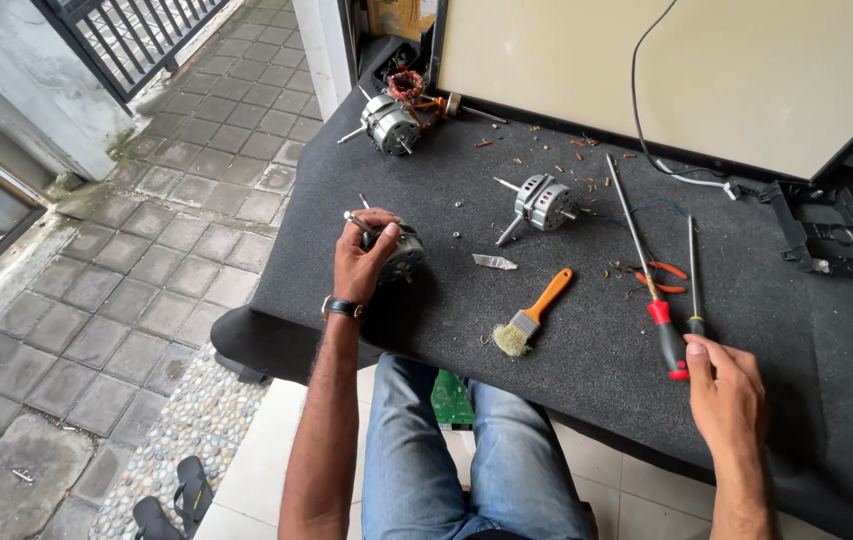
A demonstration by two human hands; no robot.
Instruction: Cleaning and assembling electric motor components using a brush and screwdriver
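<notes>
Ok, left hand point(364, 262) wrapped around a small motor point(404, 255) near the mat's point(566, 390) left edge; fingers cover most of the housing, shaft sticks up-left. Right hand point(728, 398) fingertips on the black-handled screwdriver point(692, 290), w/ thin shaft running away from the person; whether it's a real grip, can't tell. Red-handled screwdriver point(668, 335) just beside, roughly parallel.

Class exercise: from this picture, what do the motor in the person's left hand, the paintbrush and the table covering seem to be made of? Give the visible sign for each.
Motor: probably bare metal, since it looks silvery grey with a dull shine.
Paintbrush: smooth orange handle, likely plastic; shiny metal band; pale bristles, fibre unclear.
Table covering: seemingly felt or carpet, being matt, dark grey and finely fuzzy.
</notes>
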